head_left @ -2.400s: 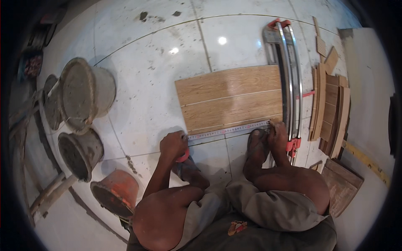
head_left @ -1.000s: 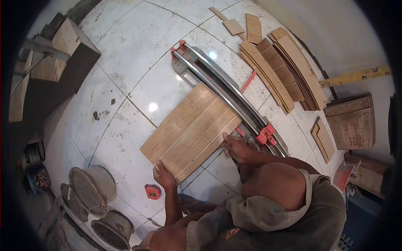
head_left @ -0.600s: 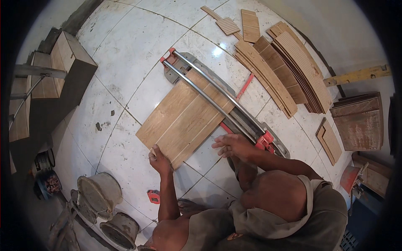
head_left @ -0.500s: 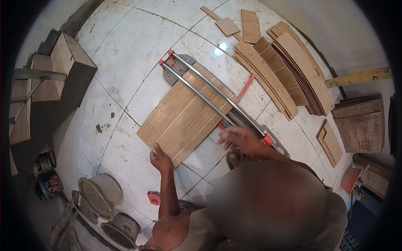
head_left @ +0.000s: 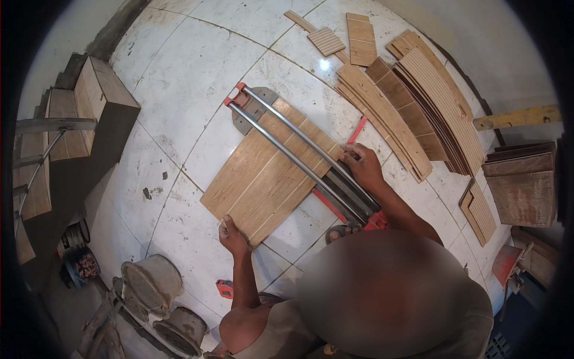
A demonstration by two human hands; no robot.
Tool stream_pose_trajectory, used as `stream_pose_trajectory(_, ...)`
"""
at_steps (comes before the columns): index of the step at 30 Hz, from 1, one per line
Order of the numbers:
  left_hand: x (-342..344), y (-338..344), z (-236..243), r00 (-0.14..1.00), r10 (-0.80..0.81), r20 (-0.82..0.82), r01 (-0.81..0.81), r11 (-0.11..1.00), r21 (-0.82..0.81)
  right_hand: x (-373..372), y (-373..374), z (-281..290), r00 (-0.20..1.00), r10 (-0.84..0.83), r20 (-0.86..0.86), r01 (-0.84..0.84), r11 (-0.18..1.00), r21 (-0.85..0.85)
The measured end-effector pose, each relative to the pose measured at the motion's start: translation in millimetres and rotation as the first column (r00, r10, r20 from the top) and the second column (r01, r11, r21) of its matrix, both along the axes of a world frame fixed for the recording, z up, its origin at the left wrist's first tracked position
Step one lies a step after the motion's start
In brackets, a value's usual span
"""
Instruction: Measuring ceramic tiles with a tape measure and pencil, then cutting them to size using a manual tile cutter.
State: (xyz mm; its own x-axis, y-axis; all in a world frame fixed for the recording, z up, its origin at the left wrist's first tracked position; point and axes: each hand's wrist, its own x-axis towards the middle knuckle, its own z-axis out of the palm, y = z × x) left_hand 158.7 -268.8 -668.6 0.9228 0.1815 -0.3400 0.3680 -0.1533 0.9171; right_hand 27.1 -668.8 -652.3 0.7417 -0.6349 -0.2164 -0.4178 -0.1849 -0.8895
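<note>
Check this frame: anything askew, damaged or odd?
Nothing broken. The tile lies under the cutter rails, left hand at its near corner, right hand at its far edge. Offcuts lie loosely fanned beyond.

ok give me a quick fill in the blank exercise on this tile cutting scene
1. The wood-look tile lies under the two ____ rails of the tile cutter.
2. The left hand grips the tile's near ____.
3. The right hand rests at the tile's edge beside the ____.
4. Cut tile strips lie stacked on the ____.

Missing words: metal; corner; rails; floor
</note>
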Motion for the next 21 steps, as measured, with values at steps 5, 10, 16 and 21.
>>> stream_pose_trajectory(5,0,4,1,1.0,0.011,0.028,-0.01,0.999,-0.032,2,-3,0,0.999,0.031,-0.013,-0.03,0.995,0.096)
stream_pose_trajectory(10,2,4,2,0.999,0.038,-0.017,-0.039,0.998,-0.039,2,-3,4,0.998,0.05,-0.027,-0.047,0.995,0.085)
stream_pose_trajectory(16,1,-2,10,1.0,0.021,0.021,-0.019,0.997,-0.077,0,-3,10,0.996,0.084,0.017,-0.083,0.996,-0.039)
stream_pose_trajectory(21,1,-2,12,1.0,0.018,0.009,-0.018,0.998,-0.066,1,-3,9,0.994,0.106,0.019,-0.102,0.985,-0.14)
